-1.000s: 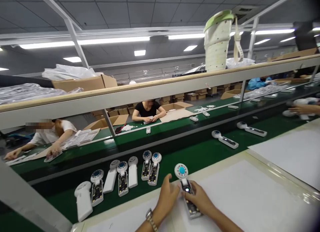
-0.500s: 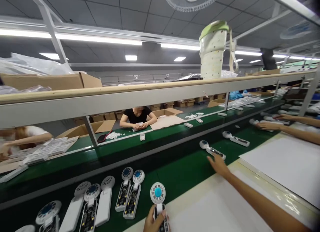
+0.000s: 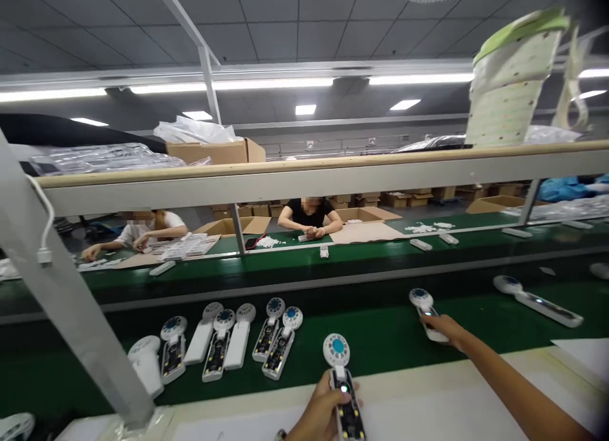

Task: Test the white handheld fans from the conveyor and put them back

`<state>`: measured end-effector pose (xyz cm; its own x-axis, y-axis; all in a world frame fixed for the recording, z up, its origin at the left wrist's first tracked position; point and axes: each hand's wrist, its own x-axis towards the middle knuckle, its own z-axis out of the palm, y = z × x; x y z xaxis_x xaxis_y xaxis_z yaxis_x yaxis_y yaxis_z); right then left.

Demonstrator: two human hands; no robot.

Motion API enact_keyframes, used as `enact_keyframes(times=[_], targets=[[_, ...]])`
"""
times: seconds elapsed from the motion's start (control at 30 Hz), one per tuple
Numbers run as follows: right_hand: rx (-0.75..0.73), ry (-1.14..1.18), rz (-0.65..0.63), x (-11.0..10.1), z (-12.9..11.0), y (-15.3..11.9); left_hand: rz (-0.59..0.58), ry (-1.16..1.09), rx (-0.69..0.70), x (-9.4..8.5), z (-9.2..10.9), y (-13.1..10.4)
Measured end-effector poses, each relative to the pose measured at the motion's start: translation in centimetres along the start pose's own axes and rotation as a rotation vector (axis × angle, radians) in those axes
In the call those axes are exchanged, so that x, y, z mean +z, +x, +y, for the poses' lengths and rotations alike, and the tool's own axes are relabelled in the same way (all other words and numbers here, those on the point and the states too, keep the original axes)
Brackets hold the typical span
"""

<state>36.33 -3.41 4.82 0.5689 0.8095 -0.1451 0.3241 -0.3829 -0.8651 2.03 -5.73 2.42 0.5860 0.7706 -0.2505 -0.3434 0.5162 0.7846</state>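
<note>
My left hand (image 3: 318, 412) is closed round the handle of a white handheld fan (image 3: 337, 351) with a blue hub. That handle's cover is off, showing a dark circuit board, and a small light glows by my thumb. Out to the right, my right hand (image 3: 446, 329) has its fingers round the handle of a second handheld fan (image 3: 421, 298) at the green belt. To the left, several more fans lie on the belt, some with bare circuitry like one fan (image 3: 280, 351), others showing white backs like another fan (image 3: 238, 344).
A further fan (image 3: 547, 306) lies on the green belt (image 3: 361, 314) at right. A slanted grey post (image 3: 71, 289) stands at left, and a shelf (image 3: 304, 181) crosses ahead. Beyond it sit two people, one person in black (image 3: 311, 217). White sheets cover the near worktop (image 3: 419, 403).
My right hand has gone from reaching, fingers spread, to gripping the fan on the belt. A light now shows on the fan in my left hand. The view has swung left.
</note>
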Motion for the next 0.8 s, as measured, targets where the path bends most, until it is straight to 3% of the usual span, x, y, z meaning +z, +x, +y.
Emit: enact_keyframes(times=[0.1,0.2,0.3,0.43,0.57,0.8], targets=[[0.017,0.271,-0.303,5.2,-1.3,-5.5,0.035,0.071,0.062,-0.2,0.5,-0.9],[0.025,0.434,-0.477,10.7,-2.1,-11.7,0.080,0.129,0.113,-0.9,1.1,-1.5],[0.011,0.669,-0.615,14.1,-3.0,-15.7,0.174,0.060,0.159,-1.5,1.6,-1.4],[0.069,0.889,-0.708,15.1,-3.6,-16.6,0.196,-0.048,0.153,-1.6,1.9,-0.9],[0.104,0.910,-0.702,15.1,-3.2,-15.6,0.139,-0.031,0.153,-1.2,1.7,-0.7],[0.062,0.910,-0.715,15.1,-3.6,-15.6,0.168,0.008,0.163,-0.7,2.0,-1.0]])
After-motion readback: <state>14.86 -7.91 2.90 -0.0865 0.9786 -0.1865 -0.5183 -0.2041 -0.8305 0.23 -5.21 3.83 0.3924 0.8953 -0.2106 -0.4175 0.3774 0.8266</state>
